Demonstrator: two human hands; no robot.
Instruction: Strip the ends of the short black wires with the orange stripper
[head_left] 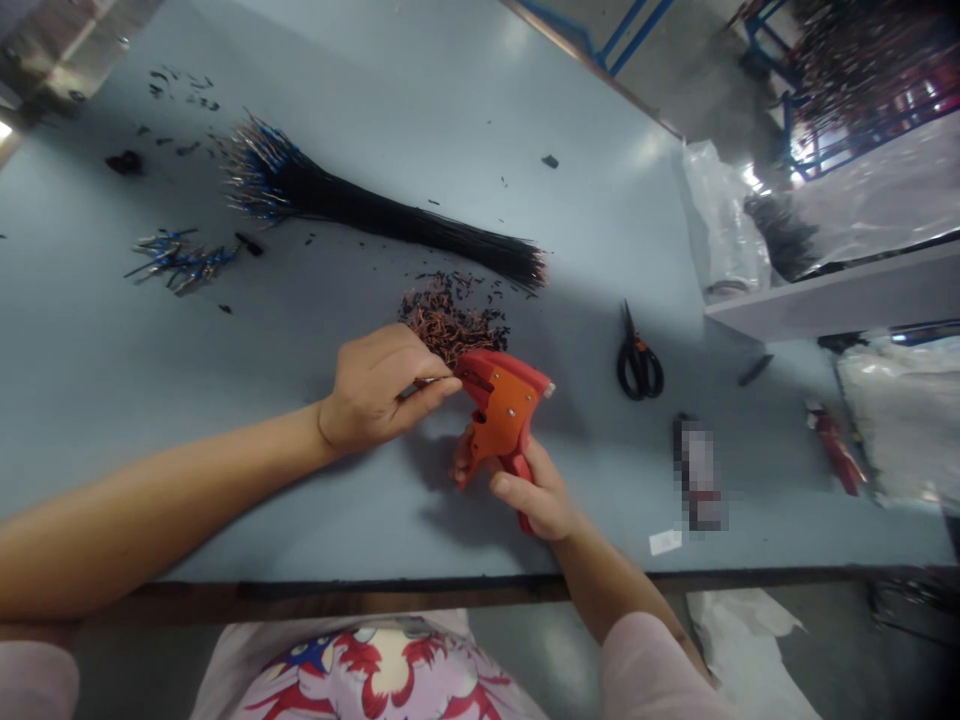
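My right hand (pixel 546 497) is wrapped round the handles of a red and orange wire stripper (pixel 504 415), held just above the table. Its jaws point left, toward my left hand (pixel 379 385). Thumb and forefinger of that hand pinch a short thin wire (pixel 427 381) at the jaw opening; the far end of the wire is hidden. Right behind the tool lies a pile of copper and black wire scraps (pixel 450 325). Farther back, a long bundle of black wires (pixel 390 215) stretches across, with blue and silver ends at the left and copper tips at the right.
A small heap of blue-and-silver ends (pixel 184 262) lies at the left. Black-handled scissors (pixel 637 365), a blurred-out object (pixel 697 475), a white label (pixel 665 542) and a red-handled tool (pixel 836 447) lie on the right. A shelf (pixel 832 285) with plastic bags borders the table (pixel 300 530).
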